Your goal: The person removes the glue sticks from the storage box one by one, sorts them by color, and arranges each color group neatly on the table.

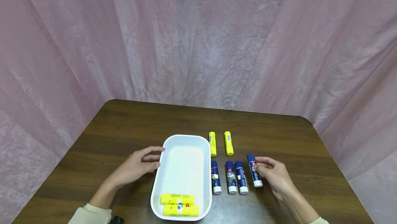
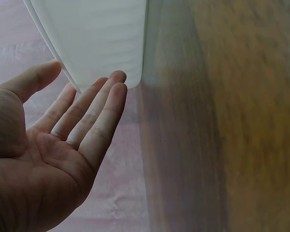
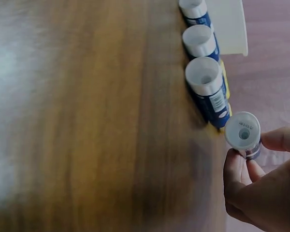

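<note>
the right hand (image 1: 274, 175) sits low right of the frame on the bench (image 1: 130, 127), its grip pinched around the blue glue stick (image 1: 254, 170) at the outer end of the blue row; the stick lies between thumb and fingertips. the left hand (image 1: 136, 167) is wide and relaxed, fingertips just beside the left wall of the white tray (image 1: 183, 141), holding nothing.

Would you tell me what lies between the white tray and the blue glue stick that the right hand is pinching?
Three blue glue sticks lie side by side on the table, between the white tray and the pinched stick, in the head view.
</note>
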Tool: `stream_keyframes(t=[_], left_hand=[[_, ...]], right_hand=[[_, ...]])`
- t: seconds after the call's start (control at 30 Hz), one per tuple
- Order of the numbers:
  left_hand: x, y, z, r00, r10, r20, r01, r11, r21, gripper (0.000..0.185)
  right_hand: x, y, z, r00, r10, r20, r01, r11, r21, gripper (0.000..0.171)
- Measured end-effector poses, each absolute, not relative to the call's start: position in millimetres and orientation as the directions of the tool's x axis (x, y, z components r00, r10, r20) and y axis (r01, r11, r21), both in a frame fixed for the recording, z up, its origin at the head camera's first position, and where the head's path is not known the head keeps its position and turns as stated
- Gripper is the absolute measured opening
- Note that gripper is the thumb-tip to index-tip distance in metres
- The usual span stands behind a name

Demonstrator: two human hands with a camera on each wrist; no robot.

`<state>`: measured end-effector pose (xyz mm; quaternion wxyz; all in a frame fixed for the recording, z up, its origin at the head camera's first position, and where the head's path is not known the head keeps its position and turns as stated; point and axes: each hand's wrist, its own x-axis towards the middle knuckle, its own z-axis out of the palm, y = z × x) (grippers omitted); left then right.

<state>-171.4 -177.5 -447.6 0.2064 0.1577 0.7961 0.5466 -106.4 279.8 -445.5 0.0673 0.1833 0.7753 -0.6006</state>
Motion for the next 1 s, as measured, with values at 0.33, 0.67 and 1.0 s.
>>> stream_keyframes(t=[0.33,0.67,1.0], left_hand=[[-171,-178,-449,-0.865,0.48,-0.145,0.036,0.348,0.937,0.052],[-173,-177,-448,-0.862,0.485,-0.146,0.039,0.352,0.935,0.053],[-173,-178,-448,-0.864,0.481,-0.152,0.027,0.345,0.938,0.053]], right_hand=[[-95,279,-458,-0.91,0.285,-0.3,0.377,0.276,-0.884,0.044],[-91,275,-463,-0.907,0.341,-0.246,0.369,0.361,-0.856,0.041],[-92,270,-462,-0.931,0.342,-0.129,0.318,0.584,-0.747,0.031]])
